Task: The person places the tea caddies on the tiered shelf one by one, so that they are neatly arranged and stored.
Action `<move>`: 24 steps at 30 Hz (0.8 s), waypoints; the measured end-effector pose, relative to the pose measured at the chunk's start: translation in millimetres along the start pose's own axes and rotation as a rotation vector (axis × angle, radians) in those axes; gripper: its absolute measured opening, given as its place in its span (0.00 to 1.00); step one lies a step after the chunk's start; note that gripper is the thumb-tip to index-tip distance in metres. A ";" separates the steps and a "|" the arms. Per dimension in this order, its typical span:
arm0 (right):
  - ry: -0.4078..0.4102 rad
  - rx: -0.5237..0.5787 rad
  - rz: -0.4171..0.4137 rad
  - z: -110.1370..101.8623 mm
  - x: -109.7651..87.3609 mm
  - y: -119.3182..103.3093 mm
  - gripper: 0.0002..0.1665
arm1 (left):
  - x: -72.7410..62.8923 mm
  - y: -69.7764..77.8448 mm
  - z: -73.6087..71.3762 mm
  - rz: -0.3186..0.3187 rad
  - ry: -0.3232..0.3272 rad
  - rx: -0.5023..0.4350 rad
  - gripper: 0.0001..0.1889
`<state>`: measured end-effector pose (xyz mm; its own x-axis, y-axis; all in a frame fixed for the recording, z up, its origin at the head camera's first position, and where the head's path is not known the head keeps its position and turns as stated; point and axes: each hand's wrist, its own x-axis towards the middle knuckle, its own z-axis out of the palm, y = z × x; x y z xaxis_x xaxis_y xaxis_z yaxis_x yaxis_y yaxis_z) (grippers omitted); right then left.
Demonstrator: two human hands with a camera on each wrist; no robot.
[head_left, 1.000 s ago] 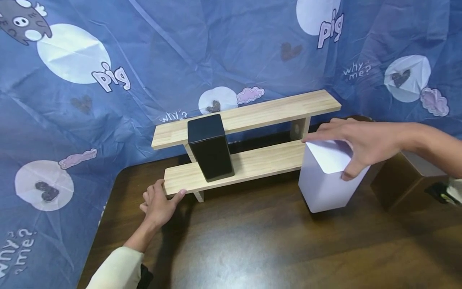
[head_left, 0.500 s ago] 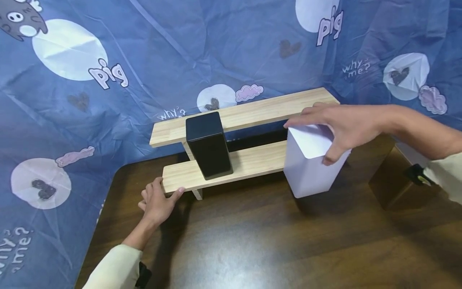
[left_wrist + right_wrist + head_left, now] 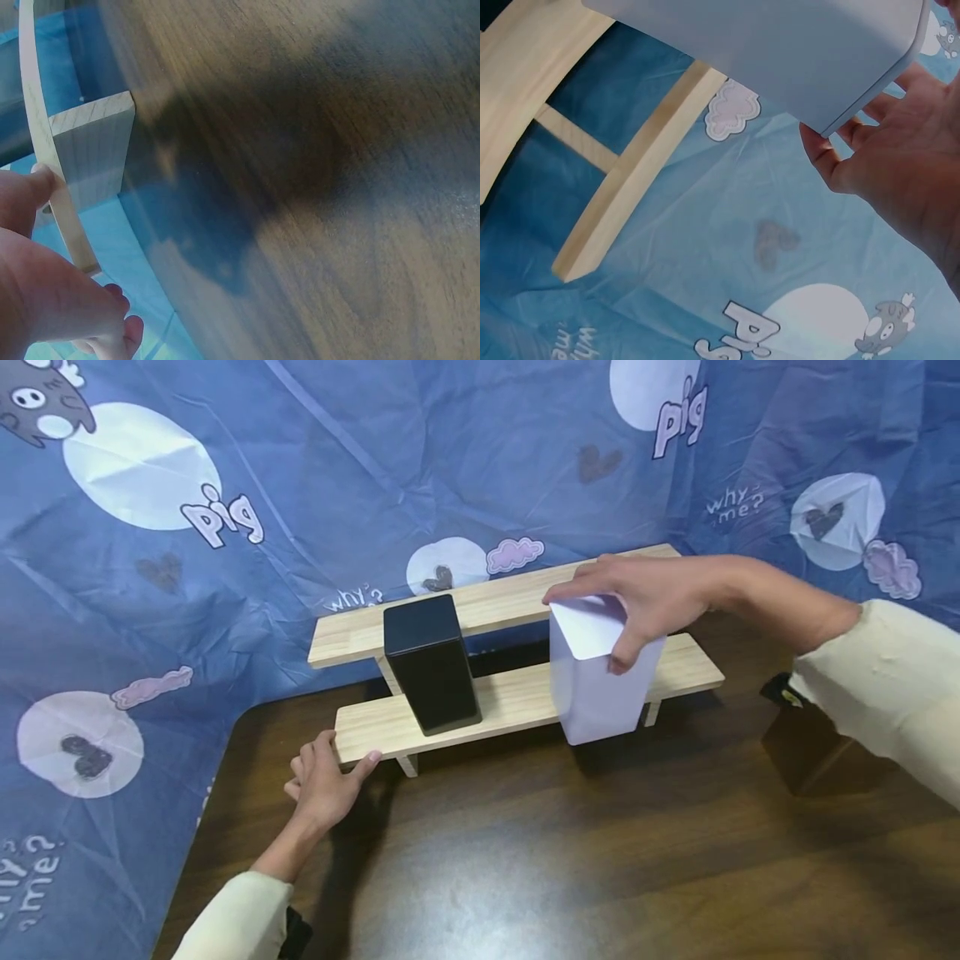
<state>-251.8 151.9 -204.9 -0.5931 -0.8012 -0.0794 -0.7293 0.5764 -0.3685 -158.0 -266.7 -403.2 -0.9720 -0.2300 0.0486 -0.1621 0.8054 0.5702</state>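
Observation:
My right hand (image 3: 637,597) grips a white box (image 3: 600,693) by its top, thumb on the near side. The box hangs upright in front of a two-tier wooden shelf (image 3: 517,697), overlapping the right part of its lower board. Whether the box touches that board I cannot tell. In the right wrist view the fingers (image 3: 821,161) hold one end of the box. My left hand (image 3: 326,789) pinches the left end of the lower board, thumb on top; the left wrist view shows this board (image 3: 37,105) edge-on. A black box (image 3: 431,668) stands on the lower board, left of centre.
A brown box (image 3: 813,756) stands on the table at the right, partly behind my right sleeve (image 3: 877,677). The dark wood table (image 3: 525,860) spreads in front of the shelf. A blue patterned cloth (image 3: 337,485) hangs close behind it.
My right hand has carried the white box leftward and upward, from beside the shelf's right end to in front of its lower board. My left hand has kept its hold on the board.

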 end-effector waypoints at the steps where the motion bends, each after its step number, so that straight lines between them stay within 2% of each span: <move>1: -0.003 -0.001 0.004 -0.2 4.3 0.1 0.55 | -0.4 -0.4 0.1 0.000 -0.001 -0.001 0.41; 10: -0.025 0.022 0.031 0.3 40.1 2.0 0.57 | 1.4 -1.7 0.8 0.010 0.011 -0.006 0.39; 14: -0.026 0.072 0.025 1.9 56.6 5.0 0.57 | 2.1 -1.6 0.7 0.013 0.009 -0.012 0.40; 18: -0.033 0.130 0.063 2.8 68.3 7.5 0.58 | 2.2 -1.5 0.8 0.013 0.007 -0.013 0.40; 24: -0.048 0.086 0.105 4.2 80.5 10.8 0.59 | 1.8 -2.0 0.2 0.007 0.003 -0.011 0.40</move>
<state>-306.0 92.9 -219.2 -0.6462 -0.7450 -0.1656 -0.6306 0.6435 -0.4339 -159.4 -268.6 -404.5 -0.9725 -0.2264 0.0552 -0.1536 0.8008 0.5789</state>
